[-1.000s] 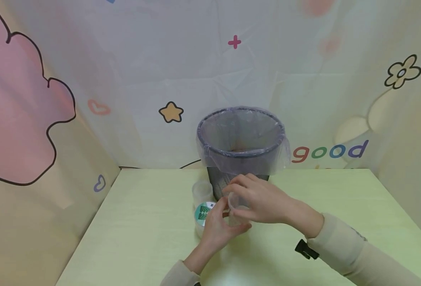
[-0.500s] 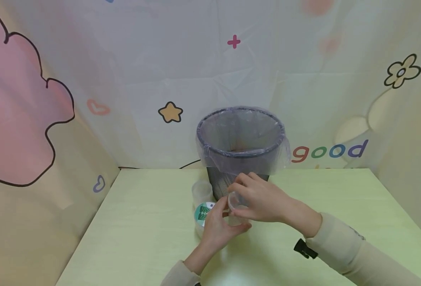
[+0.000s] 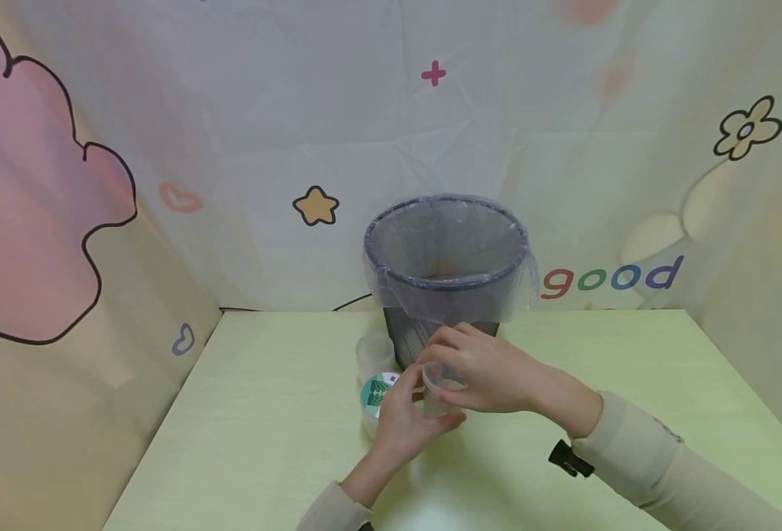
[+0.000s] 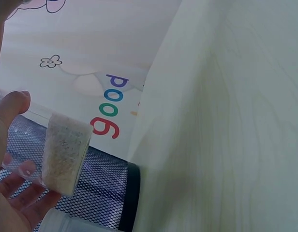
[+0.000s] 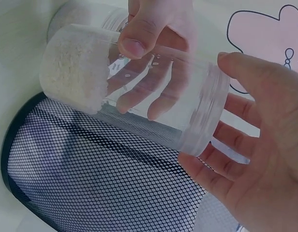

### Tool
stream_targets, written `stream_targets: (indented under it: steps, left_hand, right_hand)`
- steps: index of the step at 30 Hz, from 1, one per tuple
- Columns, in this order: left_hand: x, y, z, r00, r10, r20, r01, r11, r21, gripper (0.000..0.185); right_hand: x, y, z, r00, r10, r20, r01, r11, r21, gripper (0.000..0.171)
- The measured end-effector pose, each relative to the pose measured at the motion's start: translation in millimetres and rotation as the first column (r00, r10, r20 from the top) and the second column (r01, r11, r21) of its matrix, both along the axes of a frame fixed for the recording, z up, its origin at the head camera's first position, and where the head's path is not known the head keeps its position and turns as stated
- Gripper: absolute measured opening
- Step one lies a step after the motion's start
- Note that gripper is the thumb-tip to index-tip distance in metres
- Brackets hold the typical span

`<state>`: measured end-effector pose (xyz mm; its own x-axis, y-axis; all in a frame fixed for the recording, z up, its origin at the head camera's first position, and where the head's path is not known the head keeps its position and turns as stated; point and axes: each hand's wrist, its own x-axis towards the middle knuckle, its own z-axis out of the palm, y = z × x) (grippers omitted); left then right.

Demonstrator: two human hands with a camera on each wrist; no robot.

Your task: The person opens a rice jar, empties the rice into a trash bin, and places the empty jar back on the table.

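Observation:
A small clear plastic jar [image 3: 436, 391] with white grains at its bottom [image 5: 74, 67] is held just above the table in front of the bin. My left hand [image 3: 412, 417] grips its lower part, thumb [image 5: 139, 34] on the wall. My right hand [image 3: 456, 363] curls round the jar's top end [image 5: 207, 111], with the thumb on one side and the fingers on the other. In the left wrist view the grain-filled jar [image 4: 64, 154] lies between my thumb and fingers.
A black mesh bin [image 3: 447, 265] with a clear plastic liner stands behind the hands at the back of the pale green table [image 3: 265, 442]. A second clear jar [image 3: 374, 354] and a green-lidded jar [image 3: 376, 391] stand left of the hands. Patterned walls enclose the table.
Both hands stay on the jar in the same place. The right hand's fingers have shifted slightly round its top.

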<state>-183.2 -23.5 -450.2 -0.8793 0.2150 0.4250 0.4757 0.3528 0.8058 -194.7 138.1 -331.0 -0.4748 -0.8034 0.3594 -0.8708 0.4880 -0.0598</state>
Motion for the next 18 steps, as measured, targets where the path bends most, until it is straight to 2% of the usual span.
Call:
stream_targets:
  steps: [7,12,18]
  left_hand:
    - [0.7,-1.0,0.5,1.000,-0.011,0.001,0.011,1.000,0.001,0.075]
    - [0.5,-0.3,0.6,1.000,-0.006,-0.007,0.006,1.000,0.006,0.075]
    - [0.4,-0.8,1.4,1.000,-0.002,-0.007,0.002,1.000,0.002,0.074]
  right_hand:
    - [-0.2,1.5,0.8,0.998,0.055,0.017,-0.055,0.998,-0.010,0.031]
    - [-1.7,1.9,-0.3,0.996,0.084,0.024,-0.083,0.996,-0.019,0.032]
    - [-0.8,2.6,1.3,0.996,0.076,0.037,-0.075,0.997,-0.004,0.033]
